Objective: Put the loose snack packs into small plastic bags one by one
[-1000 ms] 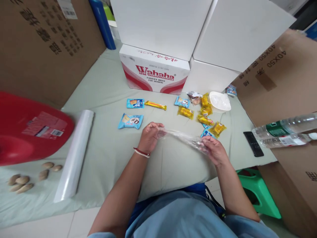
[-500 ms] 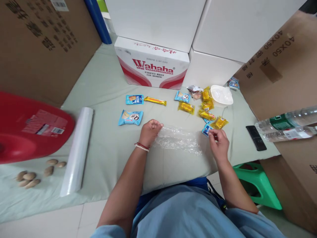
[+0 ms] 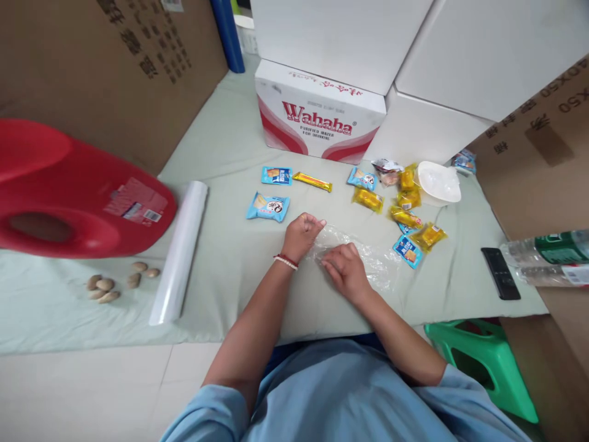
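A clear, crinkled plastic bag point(image 3: 380, 261) lies flat on the cloth in front of me. My left hand point(image 3: 301, 236) pinches its left end between thumb and fingers. Over the bag, close beside the left hand, my right hand point(image 3: 347, 270) has its fingertips closed on the plastic near that same end. Beyond the left hand are a puffed light-blue snack packet point(image 3: 268, 207), a flat blue packet point(image 3: 277, 175) and a slim yellow stick packet point(image 3: 313, 181). To the right of the bag lies a small blue packet point(image 3: 408, 252), with yellow-wrapped snacks point(image 3: 429, 237) next to it.
A white plastic bowl point(image 3: 439, 184) stands behind the snacks. The Wahaba-style carton reading "Wahaha" point(image 3: 319, 126) is at the back. On the left are a red jug point(image 3: 92, 196), a plastic film roll point(image 3: 179, 255) and several stones point(image 3: 105, 284). A black phone point(image 3: 500, 273) and bottles point(image 3: 559, 248) lie right.
My right hand has left the small blue packet and moved left onto the plastic bag, beside my left hand. The left hand keeps its pinch. The view has shifted left.
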Motion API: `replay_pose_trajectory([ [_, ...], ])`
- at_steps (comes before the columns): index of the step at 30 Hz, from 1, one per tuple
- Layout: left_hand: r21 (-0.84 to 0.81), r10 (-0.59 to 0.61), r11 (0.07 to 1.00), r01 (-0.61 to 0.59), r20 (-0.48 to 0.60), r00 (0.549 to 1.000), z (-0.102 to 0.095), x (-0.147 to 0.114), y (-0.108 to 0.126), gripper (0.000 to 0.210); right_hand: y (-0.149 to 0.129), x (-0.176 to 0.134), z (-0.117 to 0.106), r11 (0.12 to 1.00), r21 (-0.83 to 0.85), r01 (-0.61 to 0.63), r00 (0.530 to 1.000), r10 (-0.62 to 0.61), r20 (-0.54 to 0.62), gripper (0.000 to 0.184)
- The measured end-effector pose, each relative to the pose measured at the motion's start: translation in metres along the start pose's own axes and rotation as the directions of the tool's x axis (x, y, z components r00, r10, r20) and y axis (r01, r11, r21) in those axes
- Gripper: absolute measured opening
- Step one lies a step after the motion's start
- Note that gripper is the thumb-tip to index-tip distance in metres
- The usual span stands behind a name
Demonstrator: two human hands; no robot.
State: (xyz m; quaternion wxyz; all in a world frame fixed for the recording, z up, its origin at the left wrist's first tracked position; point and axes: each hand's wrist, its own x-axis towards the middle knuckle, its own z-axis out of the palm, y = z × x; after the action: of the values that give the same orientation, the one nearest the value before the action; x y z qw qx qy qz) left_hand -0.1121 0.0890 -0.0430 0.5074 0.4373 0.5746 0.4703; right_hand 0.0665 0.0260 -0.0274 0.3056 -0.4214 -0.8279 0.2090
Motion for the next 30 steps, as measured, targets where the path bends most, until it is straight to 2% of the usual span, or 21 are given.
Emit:
replay_pose_trajectory([
  [3, -0.034, 0.002, 0.999, -0.002, 0.016, 1.0, 0.001, 0.0, -0.001, 0.049, 0.001, 0.007, -0.017, 0.979, 0.165, -0.122, 0.992, 0.12, 0.026, 0.017],
  [5, -0.053, -0.001, 0.999, 0.004, 0.064, 0.998, 0.002, -0.001, 0.0, 0.053, 0.002, 0.009, -0.028, 0.926, 0.295, -0.237, 0.972, 0.222, 0.082, 0.021],
  [9, -0.142, -0.058, 0.987, 0.076, 0.128, 0.99, 0.003, -0.007, 0.007, 0.056, 0.003, 0.011, -0.038, 0.773, 0.469, -0.427, 0.898, 0.422, 0.122, 0.031],
  [11, -0.244, -0.127, 0.957, 0.155, 0.125, 0.984, 0.003, -0.013, 0.013, 0.061, 0.001, 0.013, -0.039, 0.713, 0.494, -0.497, 0.849, 0.517, 0.108, 0.036],
  [13, -0.311, -0.178, 0.923, 0.225, 0.173, 0.969, 0.003, -0.021, 0.019, 0.073, -0.003, 0.014, -0.039, 0.687, 0.496, -0.532, 0.816, 0.573, 0.082, 0.039],
  [16, -0.266, -0.175, 0.93, 0.255, 0.289, 0.941, 0.001, -0.038, 0.026, 0.117, -0.006, 0.016, -0.041, 0.724, 0.46, -0.515, 0.821, 0.57, 0.022, 0.035],
  [18, -0.225, -0.178, 0.937, 0.267, 0.349, 0.92, -0.003, -0.051, 0.026, 0.127, -0.004, 0.019, -0.048, 0.751, 0.442, -0.491, 0.838, 0.545, 0.005, 0.03],
  [21, -0.232, -0.215, 0.921, 0.314, 0.368, 0.905, -0.014, -0.069, 0.022, 0.112, 0.005, 0.026, -0.064, 0.745, 0.456, -0.486, 0.846, 0.532, 0.034, 0.025],
  [24, -0.259, -0.261, 0.914, 0.312, 0.212, 0.942, -0.02, -0.088, 0.022, 0.088, 0.011, 0.03, -0.079, 0.766, 0.405, -0.499, 0.841, 0.541, 0.013, 0.02],
  [26, -0.276, -0.28, 0.909, 0.312, 0.149, 0.948, -0.014, -0.1, 0.024, 0.073, 0.007, 0.029, -0.078, 0.828, 0.29, -0.48, 0.858, 0.512, -0.04, 0.017],
  [29, -0.284, -0.27, 0.899, 0.334, 0.243, 0.932, 0.009, -0.114, 0.028, 0.066, -0.011, 0.02, -0.061, 0.927, 0.124, -0.353, 0.929, 0.364, -0.073, 0.017],
  [30, -0.276, -0.255, 0.907, 0.318, 0.243, 0.936, 0.016, -0.115, 0.028, 0.065, -0.017, 0.017, -0.053, 0.95, 0.094, -0.299, 0.95, 0.305, -0.062, 0.018],
])
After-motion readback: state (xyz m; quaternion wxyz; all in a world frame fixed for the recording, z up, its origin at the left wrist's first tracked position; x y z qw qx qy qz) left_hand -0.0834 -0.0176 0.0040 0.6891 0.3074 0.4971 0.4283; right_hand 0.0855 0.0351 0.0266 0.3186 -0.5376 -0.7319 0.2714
